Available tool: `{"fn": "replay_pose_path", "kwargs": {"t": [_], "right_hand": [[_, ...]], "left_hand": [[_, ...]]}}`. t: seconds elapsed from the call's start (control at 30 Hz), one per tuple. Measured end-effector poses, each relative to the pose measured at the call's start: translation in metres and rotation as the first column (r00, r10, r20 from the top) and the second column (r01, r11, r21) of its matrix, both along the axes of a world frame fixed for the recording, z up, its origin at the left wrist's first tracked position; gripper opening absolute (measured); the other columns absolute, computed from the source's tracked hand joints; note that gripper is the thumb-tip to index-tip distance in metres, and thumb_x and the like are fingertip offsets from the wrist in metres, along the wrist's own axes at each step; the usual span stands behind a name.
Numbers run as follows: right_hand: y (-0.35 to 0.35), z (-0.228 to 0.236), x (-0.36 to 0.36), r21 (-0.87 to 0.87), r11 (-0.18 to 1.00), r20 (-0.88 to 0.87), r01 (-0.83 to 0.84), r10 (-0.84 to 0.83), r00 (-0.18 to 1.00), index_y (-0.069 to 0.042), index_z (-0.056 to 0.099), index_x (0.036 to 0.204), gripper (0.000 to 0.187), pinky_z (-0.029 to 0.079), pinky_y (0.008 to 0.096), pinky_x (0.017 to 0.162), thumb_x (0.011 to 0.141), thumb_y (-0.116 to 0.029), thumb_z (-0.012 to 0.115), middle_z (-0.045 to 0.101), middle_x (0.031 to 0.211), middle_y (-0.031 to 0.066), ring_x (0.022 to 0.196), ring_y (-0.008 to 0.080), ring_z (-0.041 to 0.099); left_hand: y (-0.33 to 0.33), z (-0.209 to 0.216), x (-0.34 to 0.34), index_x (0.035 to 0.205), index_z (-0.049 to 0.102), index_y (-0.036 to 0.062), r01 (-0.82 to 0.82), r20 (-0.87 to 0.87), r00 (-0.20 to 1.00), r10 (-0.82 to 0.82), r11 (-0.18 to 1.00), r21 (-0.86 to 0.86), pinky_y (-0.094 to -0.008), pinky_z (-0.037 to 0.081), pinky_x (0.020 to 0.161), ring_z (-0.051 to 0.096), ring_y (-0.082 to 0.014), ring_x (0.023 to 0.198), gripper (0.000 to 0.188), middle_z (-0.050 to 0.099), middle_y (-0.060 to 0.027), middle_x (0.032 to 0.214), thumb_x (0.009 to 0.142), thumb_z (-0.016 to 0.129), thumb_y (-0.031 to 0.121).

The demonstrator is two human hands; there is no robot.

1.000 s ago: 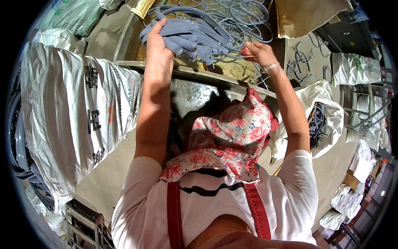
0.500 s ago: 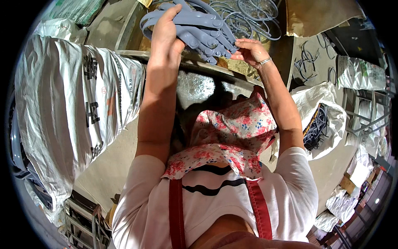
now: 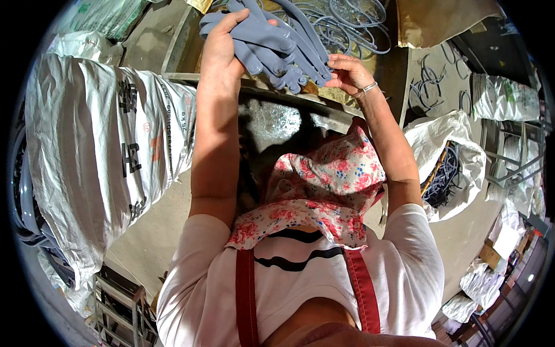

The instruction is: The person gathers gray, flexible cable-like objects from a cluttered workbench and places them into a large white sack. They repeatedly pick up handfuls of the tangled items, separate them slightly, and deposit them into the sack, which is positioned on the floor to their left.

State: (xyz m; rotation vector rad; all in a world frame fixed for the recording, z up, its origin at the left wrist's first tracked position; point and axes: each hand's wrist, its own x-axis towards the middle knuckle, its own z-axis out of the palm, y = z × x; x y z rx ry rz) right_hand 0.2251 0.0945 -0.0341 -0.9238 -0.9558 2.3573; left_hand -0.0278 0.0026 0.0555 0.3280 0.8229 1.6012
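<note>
My left hand (image 3: 221, 56) is wrapped around smooth grey flexible strips (image 3: 263, 40), bundled above the metal-edged tray's (image 3: 175, 46) near side. My right hand (image 3: 352, 75) half-curls at their ends; pinching or not, I can't tell. I'd grip firmly left, work lightly right.

- Before me is a tray (image 3: 394, 87), with loops of thin strip (image 3: 354, 23) lying in its farther, right-hand part.
- My left hand (image 3: 222, 52) has a bundle of strips (image 3: 266, 41) above the tray's near left side; my right hand (image 3: 350, 74) is at the bundle's right edge.
- On my left is a large sack (image 3: 104, 150), with a frame (image 3: 124, 306) behind it, nearer my body.
- Right of the tray, loose strips (image 3: 426, 87) lie on the floor (image 3: 457, 248).
- Nearer me on that side is an open sack (image 3: 473, 159), thin pieces (image 3: 444, 179) inside.
- Farther right is a smaller sack (image 3: 504, 98).
</note>
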Motion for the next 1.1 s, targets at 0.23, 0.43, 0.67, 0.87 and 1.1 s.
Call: {"fn": "replay_pose_path", "kwargs": {"t": [0.23,0.43,0.67,0.87,1.1], "right_hand": [[-0.005,0.002,-0.002,0.053,0.999,0.051,-0.01,0.007,0.999,-0.003,0.056,0.094,0.015,0.057,0.0368,0.06,0.081,-0.009,0.059,0.061,0.079,0.0056,0.065,0.0158,0.062],[0.002,0.005,-0.008,0.241,0.971,0.278,-0.011,-0.059,0.959,-0.002,0.058,0.095,0.015,0.055,0.0331,0.061,0.083,-0.012,0.057,0.062,0.084,0.0066,0.07,0.0167,0.062],[0.047,0.027,-0.032,0.361,0.922,0.02,0.142,-0.16,0.987,0.003,0.058,0.101,0.02,0.053,0.0279,0.071,0.088,-0.011,0.05,0.062,0.089,0.0103,0.083,0.0175,0.061],[0.082,0.017,-0.045,0.382,0.917,0.079,-0.114,0.091,0.993,0.002,0.057,0.104,0.021,0.052,0.0219,0.068,0.088,-0.01,0.051,0.063,0.094,0.0106,0.088,0.0155,0.061],[0.091,0.008,-0.035,0.467,0.831,0.002,-0.303,0.342,0.94,0.003,0.058,0.107,0.034,0.048,0.0129,0.05,0.087,-0.024,0.056,0.064,0.085,0.0116,0.066,0.0097,0.061]], "left_hand": [[-0.002,0.0,0.003,0.101,0.052,-0.0095,0.038,-0.022,0.999,-0.038,0.999,-0.001,-0.0378,0.054,0.071,0.063,-0.0289,0.079,0.034,0.063,-0.0222,0.088,0.083,0.051,0.019],[-0.007,0.003,0.003,0.099,0.053,-0.0097,0.069,-0.007,0.998,-0.07,0.996,-0.048,-0.0383,0.055,0.066,0.064,-0.0288,0.073,0.034,0.063,-0.0212,0.085,0.082,0.053,0.019],[-0.014,0.011,0.005,0.094,0.055,-0.006,0.173,0.082,0.983,-0.163,0.977,-0.125,-0.0347,0.055,0.056,0.063,-0.0276,0.062,0.028,0.063,-0.0197,0.076,0.08,0.054,0.018],[-0.022,0.014,-0.001,0.087,0.059,-0.0024,0.237,0.059,0.971,-0.23,0.955,-0.178,-0.0311,0.052,0.047,0.06,-0.0266,0.052,0.023,0.062,-0.0182,0.07,0.078,0.057,0.019],[-0.02,0.003,-0.004,0.092,0.054,-0.0022,0.291,0.097,0.956,-0.277,0.938,-0.187,-0.0312,0.051,0.05,0.059,-0.0253,0.054,0.026,0.061,-0.0205,0.077,0.075,0.06,0.017]]}}
